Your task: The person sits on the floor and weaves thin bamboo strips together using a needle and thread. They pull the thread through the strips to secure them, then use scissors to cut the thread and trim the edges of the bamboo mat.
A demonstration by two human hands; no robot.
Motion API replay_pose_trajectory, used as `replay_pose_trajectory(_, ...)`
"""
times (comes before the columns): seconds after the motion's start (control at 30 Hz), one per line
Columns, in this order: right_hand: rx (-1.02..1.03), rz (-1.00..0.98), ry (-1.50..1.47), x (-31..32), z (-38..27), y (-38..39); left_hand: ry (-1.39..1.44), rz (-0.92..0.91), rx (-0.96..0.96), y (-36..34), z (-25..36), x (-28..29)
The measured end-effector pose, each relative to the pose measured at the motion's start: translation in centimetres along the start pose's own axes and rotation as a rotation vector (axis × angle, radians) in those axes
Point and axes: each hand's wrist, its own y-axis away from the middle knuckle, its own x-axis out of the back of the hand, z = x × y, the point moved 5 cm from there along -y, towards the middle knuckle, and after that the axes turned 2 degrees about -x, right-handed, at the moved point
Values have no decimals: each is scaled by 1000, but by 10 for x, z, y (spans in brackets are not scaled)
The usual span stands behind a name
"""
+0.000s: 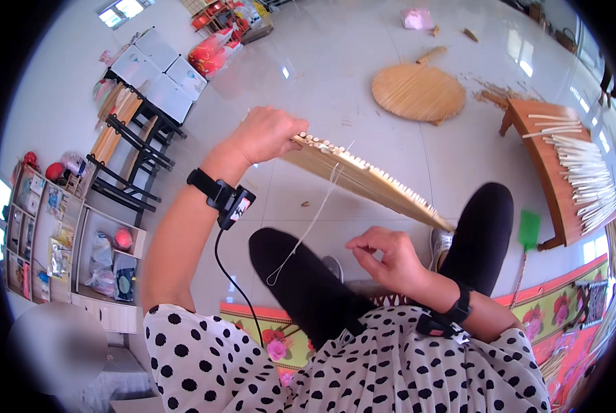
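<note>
My left hand (270, 134) is closed around the upper left end of a flat panel of pale stalks (370, 177), holding it tilted above the floor. The cut stalk ends line the edge that faces me. From that edge a thin white thread (313, 221) hangs down in a loose loop across my left thigh. Lower and to the right, apart from the panel, my right hand (390, 258) is raised over my lap. Its thumb and forefinger are bent together; whatever may be between them is too small to make out.
A round mat of stalks (418, 93) lies on the tiled floor beyond. To the right, a wooden bench (538, 162) carries many loose pale stalks (583, 179), with a green fly swatter (528, 227) beside it. Shelves (105, 310) stand at left; floral matting (277, 344) lies beneath me.
</note>
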Motion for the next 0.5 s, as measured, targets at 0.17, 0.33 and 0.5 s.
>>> replay_pose_trajectory(0.17, 27, 181, 87, 24, 17, -73, 75, 127, 209, -2, 6, 5)
replay_pose_trajectory(0.33, -184, 240, -123, 48, 35, -140, 199, 204, 472, -4, 20, -5)
replay_pose_trajectory(0.5, -113, 456, -69, 64, 64, -178, 253, 338, 661, -26, 41, -26)
